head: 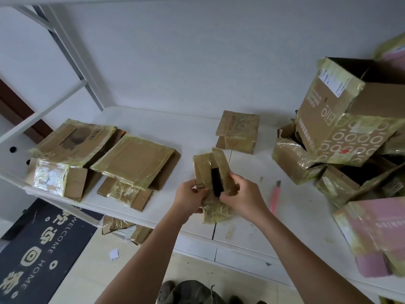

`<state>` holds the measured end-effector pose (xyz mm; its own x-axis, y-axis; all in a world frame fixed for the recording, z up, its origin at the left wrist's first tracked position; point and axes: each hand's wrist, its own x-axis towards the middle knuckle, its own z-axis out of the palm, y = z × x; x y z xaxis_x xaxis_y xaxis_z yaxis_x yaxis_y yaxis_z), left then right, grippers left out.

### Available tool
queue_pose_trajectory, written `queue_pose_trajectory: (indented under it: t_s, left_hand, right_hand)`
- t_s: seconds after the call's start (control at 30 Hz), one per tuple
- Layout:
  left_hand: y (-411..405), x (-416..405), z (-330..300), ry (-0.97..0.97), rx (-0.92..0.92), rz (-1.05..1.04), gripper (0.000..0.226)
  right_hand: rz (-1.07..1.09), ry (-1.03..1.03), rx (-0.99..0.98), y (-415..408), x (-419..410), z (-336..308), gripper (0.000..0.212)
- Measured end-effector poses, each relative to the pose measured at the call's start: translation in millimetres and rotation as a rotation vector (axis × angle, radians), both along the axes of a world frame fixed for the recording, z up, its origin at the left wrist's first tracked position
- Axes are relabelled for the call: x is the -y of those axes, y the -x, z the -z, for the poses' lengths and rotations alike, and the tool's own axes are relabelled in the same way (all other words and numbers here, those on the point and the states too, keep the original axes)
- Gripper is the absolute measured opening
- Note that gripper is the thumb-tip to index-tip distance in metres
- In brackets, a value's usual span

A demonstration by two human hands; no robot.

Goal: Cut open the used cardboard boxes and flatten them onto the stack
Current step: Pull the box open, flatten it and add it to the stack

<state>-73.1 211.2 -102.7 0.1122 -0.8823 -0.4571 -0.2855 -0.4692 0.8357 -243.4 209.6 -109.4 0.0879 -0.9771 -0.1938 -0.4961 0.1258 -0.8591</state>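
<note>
While both hands — left hand [190,195], right hand [242,195] — grip one small box [211,172], one pink knife [275,197] lies beside.

At frame centre the small box [211,172] is brown cardboard under yellowish glossy tape, as are the flattened boxes [105,159] at left on the white table [252,233]. The big box [348,119] at upper right carries white ring patterns and a white label. Right of centre lies a pink knife [275,197]; the pink box [377,233] sits lower right, the black doormat [41,253] with pale lettering lower left.
</note>
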Motion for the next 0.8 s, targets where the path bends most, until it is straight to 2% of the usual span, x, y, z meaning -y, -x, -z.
queue_pose_trajectory:
  t_s: [0.17, 0.23, 0.3, 0.33, 0.4, 0.43, 0.53, 0.63, 0.7, 0.77, 0.8]
  left_hand:
    - [-5.5, 1.2, -1.5, -0.014, -0.009, 0.034, 0.024]
    - [-5.3, 3.3, -2.1, -0.015, 0.013, 0.055, 0.026]
    - [-4.7, 6.2, -2.7, 0.013, 0.053, 0.087, 0.028]
    - [-4.7, 8.4, -3.4, 0.046, 0.085, 0.105, 0.030]
    - [-4.1, 13.0, -6.0, 0.128, 0.189, 0.165, 0.037]
    - [-2.7, 15.9, -8.5, 0.172, 0.274, 0.199, 0.041]
    - [3.9, 24.7, -16.4, 0.289, 0.572, 0.253, 0.054]
    - [6.9, 28.5, -18.2, 0.319, 0.772, 0.314, 0.063]
    - [6.5, 29.0, -15.3, 0.299, 0.812, 0.352, 0.067]
    - [7.8, 27.7, -10.9, 0.298, 0.835, 0.380, 0.077]
    - [9.4, 26.3, -8.3, 0.317, 0.821, 0.380, 0.082]
  right_hand:
    - [-0.009, -0.252, 0.286, 32.2, 9.9, 2.7, 0.043]
    - [0.039, -0.390, 0.520, 41.7, 7.9, 10.6, 0.030]
    - [0.048, -0.445, 0.616, 50.4, 1.4, 14.9, 0.040]
    - [0.033, -0.402, 0.541, 55.7, 0.2, 17.0, 0.059]
    - [0.000, -0.245, 0.214, 62.9, 0.1, 20.7, 0.109]
    - [-0.010, -0.152, 0.059, 63.8, -0.3, 20.4, 0.126]
    - [0.013, 0.172, -0.281, 62.6, -1.2, 19.4, 0.147]
    - [-0.110, 0.326, -0.522, 61.0, 1.4, 19.8, 0.139]
    - [-0.210, 0.252, -0.441, 57.7, 3.7, 21.3, 0.113]
    - [-0.141, 0.243, -0.279, 54.7, 5.3, 21.7, 0.082]
    - [-0.093, 0.267, -0.266, 53.7, 6.8, 21.0, 0.072]
